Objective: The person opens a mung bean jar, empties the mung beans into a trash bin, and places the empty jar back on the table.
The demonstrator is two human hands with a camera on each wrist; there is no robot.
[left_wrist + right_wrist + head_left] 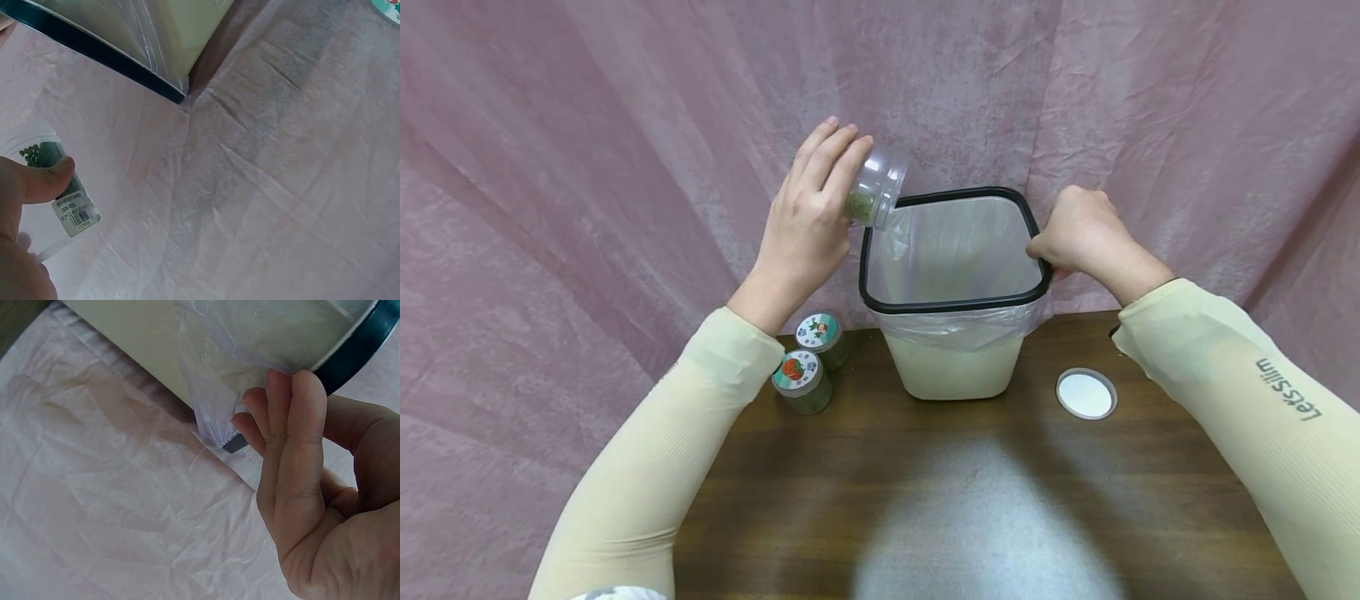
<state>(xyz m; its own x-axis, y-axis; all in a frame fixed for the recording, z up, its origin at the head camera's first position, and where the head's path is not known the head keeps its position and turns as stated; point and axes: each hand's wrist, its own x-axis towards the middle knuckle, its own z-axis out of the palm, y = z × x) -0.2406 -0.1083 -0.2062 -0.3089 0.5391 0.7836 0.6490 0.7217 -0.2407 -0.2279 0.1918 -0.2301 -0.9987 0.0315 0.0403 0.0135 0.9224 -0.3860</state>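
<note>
The left hand (pixel 808 204) grips a tilted jar (pixel 880 185), green granules (pixel 30 155) beside its thumb; pouring seems underway. The right hand (pixel 1081 229) pinches the bin rim (pixel 955 306) (steadying, presumably). Next probably calls for steeper tilt.

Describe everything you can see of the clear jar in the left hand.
The jar is round, transparent and looks plastic. Small green grains lie inside along its lower side, and it carries a white barcode label. The left hand grips it tilted well over, mouth towards the bin, at its far left corner; whether the two touch, I can't tell.
</note>
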